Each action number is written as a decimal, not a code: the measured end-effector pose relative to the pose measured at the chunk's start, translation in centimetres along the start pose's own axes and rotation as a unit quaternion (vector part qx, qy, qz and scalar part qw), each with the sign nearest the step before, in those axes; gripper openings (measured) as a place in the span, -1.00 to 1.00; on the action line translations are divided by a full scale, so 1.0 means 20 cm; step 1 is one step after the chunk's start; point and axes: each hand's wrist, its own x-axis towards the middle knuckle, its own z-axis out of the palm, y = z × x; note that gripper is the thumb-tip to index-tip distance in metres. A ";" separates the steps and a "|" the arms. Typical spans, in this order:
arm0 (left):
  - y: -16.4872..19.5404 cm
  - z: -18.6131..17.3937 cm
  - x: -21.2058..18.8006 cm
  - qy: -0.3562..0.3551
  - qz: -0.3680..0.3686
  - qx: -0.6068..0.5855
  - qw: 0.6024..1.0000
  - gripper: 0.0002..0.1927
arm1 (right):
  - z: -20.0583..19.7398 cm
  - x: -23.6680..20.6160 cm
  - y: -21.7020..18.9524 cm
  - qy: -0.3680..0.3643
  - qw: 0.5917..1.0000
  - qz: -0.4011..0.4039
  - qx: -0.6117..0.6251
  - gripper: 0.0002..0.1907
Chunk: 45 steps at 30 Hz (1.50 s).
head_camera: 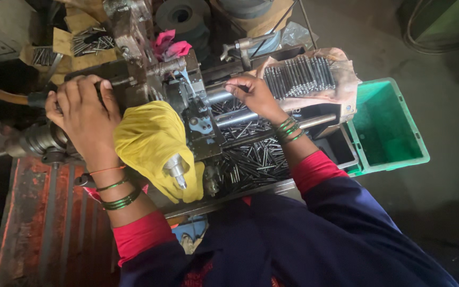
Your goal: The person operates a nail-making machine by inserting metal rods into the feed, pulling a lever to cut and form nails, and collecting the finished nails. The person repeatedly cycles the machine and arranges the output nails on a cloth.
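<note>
At centre frame, the right hand pinches a thin metal rod against the machine. At left, the left hand clenches a lever, beside a yellow cloth. More rods lie below.

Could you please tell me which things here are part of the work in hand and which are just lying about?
In use:
left hand on the machine handle
right hand holding a metal pin
tray of pins
loose pins

Lying about:
green crate
yellow cloth
pink rag
</note>
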 end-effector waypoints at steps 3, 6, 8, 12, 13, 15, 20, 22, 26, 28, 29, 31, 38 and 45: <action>0.00 0.00 0.00 -0.002 -0.005 0.000 1.000 -0.78 | 0.00 0.00 0.00 -0.001 1.000 -0.004 0.000 -0.77; 0.00 0.00 0.01 0.001 -0.004 0.005 1.000 -0.77 | 0.00 0.00 0.00 -0.005 1.000 -0.011 -0.003 -0.77; 0.00 0.00 0.00 0.001 -0.005 0.001 1.000 -0.77 | 0.00 0.00 0.00 -0.006 1.000 -0.019 -0.004 -0.78; 0.01 -0.01 0.01 -0.001 -0.003 0.004 1.000 -0.77 | 0.00 0.00 -0.01 -0.009 1.000 -0.019 0.000 -0.78; 0.01 -0.01 0.01 -0.004 -0.005 0.002 1.000 -0.77 | 0.00 0.00 -0.01 -0.009 1.000 -0.022 0.000 -0.79; 0.01 -0.01 0.01 -0.005 -0.006 0.001 1.000 -0.77 | 0.00 0.00 -0.01 -0.008 1.000 -0.019 -0.002 -0.79; 0.02 -0.03 0.02 -0.003 -0.009 -0.003 1.000 -0.76 | 0.00 0.00 0.00 -0.004 1.000 -0.017 -0.006 -0.79; 0.03 -0.04 0.02 -0.003 -0.014 -0.008 1.000 -0.76 | 0.00 0.00 0.00 -0.003 1.000 -0.014 -0.015 -0.79; 0.06 -0.06 0.04 -0.019 -0.031 -0.021 0.999 -0.75 | -0.01 0.01 0.00 -0.003 1.000 -0.007 0.001 -0.80; 0.07 -0.07 0.04 -0.015 -0.033 -0.030 0.999 -0.76 | -0.01 0.01 0.00 -0.005 1.000 -0.012 -0.027 -0.81; 0.07 -0.08 0.04 -0.013 -0.034 -0.034 0.999 -0.76 | -0.01 0.01 0.00 -0.008 0.999 -0.015 -0.041 -0.82; 0.08 -0.08 0.04 -0.013 -0.037 -0.038 0.998 -0.77 | -0.01 0.01 0.00 -0.014 0.999 -0.019 -0.045 -0.82; 0.07 -0.08 0.05 -0.011 -0.030 -0.044 0.999 -0.77 | -0.01 0.01 -0.01 -0.039 0.998 -0.041 -0.042 -0.78; 0.07 -0.09 0.04 -0.007 -0.029 -0.044 0.999 -0.77 | 0.00 0.01 -0.02 -0.039 0.997 -0.045 -0.044 -0.77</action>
